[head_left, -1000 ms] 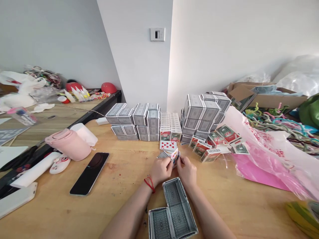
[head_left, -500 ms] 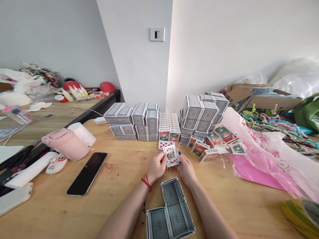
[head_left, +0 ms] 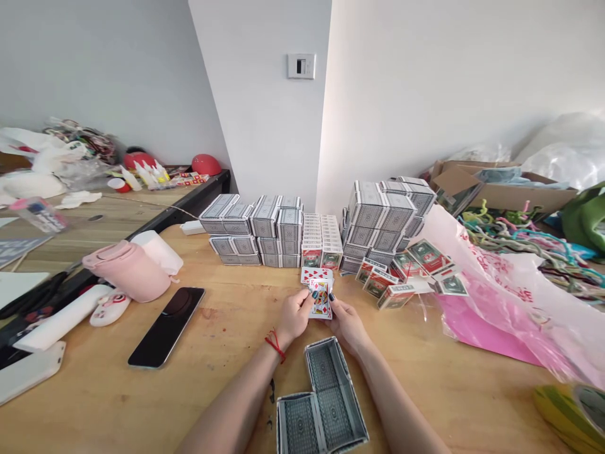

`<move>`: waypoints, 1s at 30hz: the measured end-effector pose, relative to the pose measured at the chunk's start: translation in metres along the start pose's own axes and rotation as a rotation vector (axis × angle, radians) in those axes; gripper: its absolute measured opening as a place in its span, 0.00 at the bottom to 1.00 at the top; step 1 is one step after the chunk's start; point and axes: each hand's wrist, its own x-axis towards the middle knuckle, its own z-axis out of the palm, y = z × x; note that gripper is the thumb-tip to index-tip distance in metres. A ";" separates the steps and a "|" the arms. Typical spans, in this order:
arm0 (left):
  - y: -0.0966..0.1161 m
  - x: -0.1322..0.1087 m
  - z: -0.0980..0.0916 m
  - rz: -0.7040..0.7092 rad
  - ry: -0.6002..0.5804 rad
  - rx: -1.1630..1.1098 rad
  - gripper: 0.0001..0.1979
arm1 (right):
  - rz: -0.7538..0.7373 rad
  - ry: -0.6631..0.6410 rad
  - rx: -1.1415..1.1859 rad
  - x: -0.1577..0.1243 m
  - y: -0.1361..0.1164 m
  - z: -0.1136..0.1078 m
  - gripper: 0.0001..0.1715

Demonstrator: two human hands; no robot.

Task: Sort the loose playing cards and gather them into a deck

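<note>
Left hand (head_left: 293, 315) and right hand (head_left: 348, 323) now hold the earlier-splayed cards (head_left: 321, 304) squared up.

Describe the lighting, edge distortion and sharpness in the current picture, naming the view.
Head view: right wall bright, left wall greyer; head view: edges look stretched, the yellow tape roll drawn out; head view: king card between left hand and right hand sharp enough for its K to be read.

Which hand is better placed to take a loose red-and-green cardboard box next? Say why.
Right hand, probably: it is nearer those boxes, which sit to its right; the left hand is farther across. Both hold white playing cards.
</note>
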 end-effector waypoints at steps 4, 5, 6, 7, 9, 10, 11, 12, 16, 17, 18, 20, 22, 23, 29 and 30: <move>0.000 -0.001 0.001 0.002 -0.025 -0.016 0.17 | -0.074 0.035 -0.073 0.002 0.004 -0.005 0.22; 0.000 -0.001 0.001 0.002 -0.027 -0.023 0.17 | -0.097 0.059 -0.121 0.003 0.006 -0.007 0.22; -0.001 -0.002 0.002 0.004 -0.026 -0.030 0.17 | -0.118 0.084 -0.179 0.003 0.006 -0.008 0.22; -0.001 -0.002 0.002 0.007 -0.020 -0.036 0.17 | -0.137 0.111 -0.245 0.003 0.007 -0.008 0.23; -0.001 -0.004 0.002 0.012 -0.006 -0.052 0.17 | -0.166 0.157 -0.369 0.002 0.006 -0.008 0.24; 0.000 -0.004 0.002 0.013 -0.004 -0.064 0.16 | -0.173 0.170 -0.416 0.001 0.005 -0.007 0.24; 0.001 -0.005 0.002 0.014 -0.006 -0.079 0.16 | -0.174 0.175 -0.450 0.000 0.004 -0.006 0.24; 0.002 -0.005 0.001 0.018 -0.008 -0.097 0.15 | -0.172 0.174 -0.473 -0.002 0.002 -0.005 0.25; 0.008 -0.004 0.000 0.017 -0.023 -0.250 0.11 | -0.137 0.137 -0.502 -0.005 0.000 0.001 0.25; 0.010 -0.003 0.001 -0.021 -0.045 -0.324 0.12 | -0.128 0.129 -0.504 -0.006 0.001 0.002 0.24; 0.010 -0.002 0.003 -0.079 -0.074 -0.404 0.13 | -0.120 0.117 -0.505 -0.006 0.002 0.002 0.23; 0.011 -0.001 0.006 -0.196 -0.115 -0.527 0.15 | -0.112 0.085 -0.502 -0.005 0.004 0.003 0.22; 0.011 0.001 0.010 -0.278 -0.130 -0.580 0.16 | -0.118 0.044 -0.495 -0.005 0.006 0.004 0.20; 0.011 0.001 0.011 -0.302 -0.129 -0.592 0.16 | -0.123 0.031 -0.489 -0.005 0.007 0.004 0.19; 0.008 0.004 0.013 -0.326 -0.066 -0.684 0.16 | -0.187 0.034 -0.580 -0.004 0.012 0.004 0.17; 0.008 0.004 0.013 -0.337 -0.067 -0.685 0.16 | -0.198 0.039 -0.592 -0.004 0.013 0.003 0.17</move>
